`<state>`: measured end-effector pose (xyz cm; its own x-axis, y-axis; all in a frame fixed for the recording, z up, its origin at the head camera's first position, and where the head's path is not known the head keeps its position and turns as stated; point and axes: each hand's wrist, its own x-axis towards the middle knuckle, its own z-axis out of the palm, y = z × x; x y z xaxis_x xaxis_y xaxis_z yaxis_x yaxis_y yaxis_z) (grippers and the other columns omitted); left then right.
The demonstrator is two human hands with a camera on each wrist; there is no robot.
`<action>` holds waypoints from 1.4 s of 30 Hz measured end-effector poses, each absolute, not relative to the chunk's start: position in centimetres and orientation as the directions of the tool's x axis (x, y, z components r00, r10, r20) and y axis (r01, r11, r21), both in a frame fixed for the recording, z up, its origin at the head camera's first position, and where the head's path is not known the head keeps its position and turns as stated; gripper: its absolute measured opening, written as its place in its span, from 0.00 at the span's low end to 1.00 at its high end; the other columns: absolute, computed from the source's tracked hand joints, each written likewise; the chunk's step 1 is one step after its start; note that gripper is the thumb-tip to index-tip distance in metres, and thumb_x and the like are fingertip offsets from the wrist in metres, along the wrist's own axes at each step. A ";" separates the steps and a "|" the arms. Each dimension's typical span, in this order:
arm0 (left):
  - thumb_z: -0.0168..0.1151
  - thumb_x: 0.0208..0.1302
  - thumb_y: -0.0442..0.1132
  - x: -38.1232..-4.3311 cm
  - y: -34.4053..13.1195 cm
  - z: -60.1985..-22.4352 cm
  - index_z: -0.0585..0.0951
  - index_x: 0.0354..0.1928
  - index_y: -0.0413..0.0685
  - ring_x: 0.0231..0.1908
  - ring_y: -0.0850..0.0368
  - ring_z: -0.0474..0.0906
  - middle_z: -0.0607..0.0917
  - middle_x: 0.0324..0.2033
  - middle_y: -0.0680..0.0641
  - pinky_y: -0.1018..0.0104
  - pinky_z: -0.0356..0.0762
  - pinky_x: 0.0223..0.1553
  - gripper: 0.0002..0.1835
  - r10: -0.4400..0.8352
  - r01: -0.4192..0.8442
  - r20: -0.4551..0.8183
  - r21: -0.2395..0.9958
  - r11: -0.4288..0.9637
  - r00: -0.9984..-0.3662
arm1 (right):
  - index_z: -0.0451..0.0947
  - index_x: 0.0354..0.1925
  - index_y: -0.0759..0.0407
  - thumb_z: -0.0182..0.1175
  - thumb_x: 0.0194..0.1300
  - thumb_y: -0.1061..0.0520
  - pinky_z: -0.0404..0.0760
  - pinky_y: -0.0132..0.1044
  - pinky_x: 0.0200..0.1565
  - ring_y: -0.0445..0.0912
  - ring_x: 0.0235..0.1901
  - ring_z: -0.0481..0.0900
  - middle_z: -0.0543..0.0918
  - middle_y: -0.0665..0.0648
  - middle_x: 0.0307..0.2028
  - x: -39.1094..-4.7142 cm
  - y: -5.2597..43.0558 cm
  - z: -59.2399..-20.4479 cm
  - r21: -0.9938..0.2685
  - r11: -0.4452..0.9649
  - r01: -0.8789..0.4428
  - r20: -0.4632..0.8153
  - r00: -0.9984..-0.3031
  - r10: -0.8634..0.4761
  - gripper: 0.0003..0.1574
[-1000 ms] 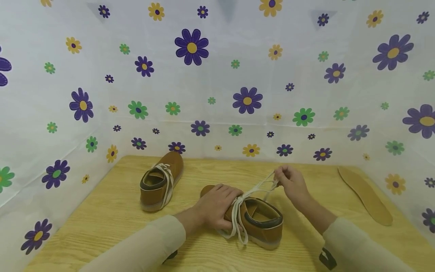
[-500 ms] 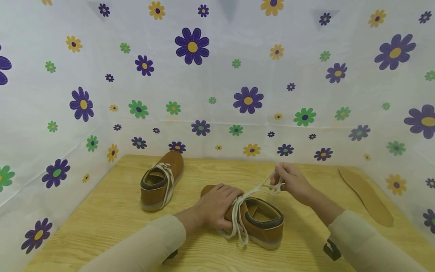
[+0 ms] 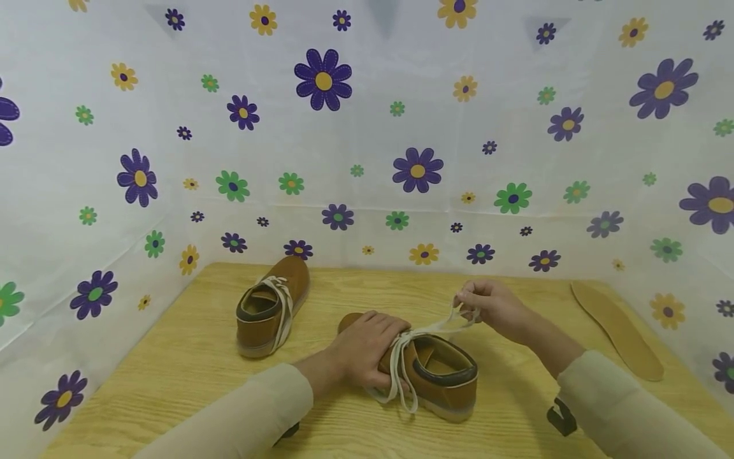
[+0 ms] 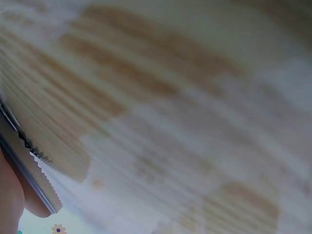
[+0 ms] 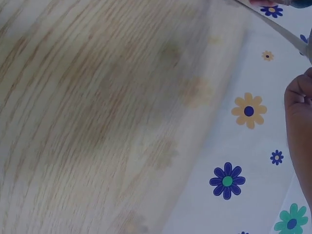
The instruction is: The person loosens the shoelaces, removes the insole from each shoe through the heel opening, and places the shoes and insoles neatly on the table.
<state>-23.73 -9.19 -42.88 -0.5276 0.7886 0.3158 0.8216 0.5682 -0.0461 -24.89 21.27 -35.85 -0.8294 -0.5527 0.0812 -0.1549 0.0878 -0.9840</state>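
Note:
A brown shoe (image 3: 444,389) with a dark padded collar stands in the middle of the table, heel toward the near right. My left hand (image 3: 367,347) grips it over the forefoot, covering much of its front. White shoelace (image 3: 438,326) stretches from the tongue area up to my right hand (image 3: 496,309), which pinches it off to the right of the shoe. Other lace loops droop down the shoe's near side. In the left wrist view the sole edge (image 4: 36,178) shows at the lower left by a finger. The right wrist view catches part of the right hand (image 5: 300,112) at its edge.
A second brown shoe (image 3: 265,331) with white laces stands at the back left of the wooden table (image 3: 189,395). On the right lies a tan insole (image 3: 616,331). White flower-patterned sheeting (image 3: 367,127) surrounds the table at the back and both sides.
My right hand, still pinching the lace, has shifted slightly right and its fingers have turned; the lace now hangs lower and looser between hand and shoe. The left hand and shoe have stayed put.

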 end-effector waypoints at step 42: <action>0.56 0.52 0.80 -23.9 -9.3 -43.0 0.67 0.70 0.50 0.62 0.59 0.72 0.77 0.61 0.53 0.57 0.66 0.67 0.53 0.796 0.828 0.324 -0.061 0.557 -0.512 | 0.85 0.28 0.47 0.74 0.57 0.58 0.70 0.30 0.25 0.38 0.22 0.69 0.80 0.42 0.26 -23.7 18.4 -36.4 -0.447 0.462 -0.766 0.474 -0.641 -0.604 0.07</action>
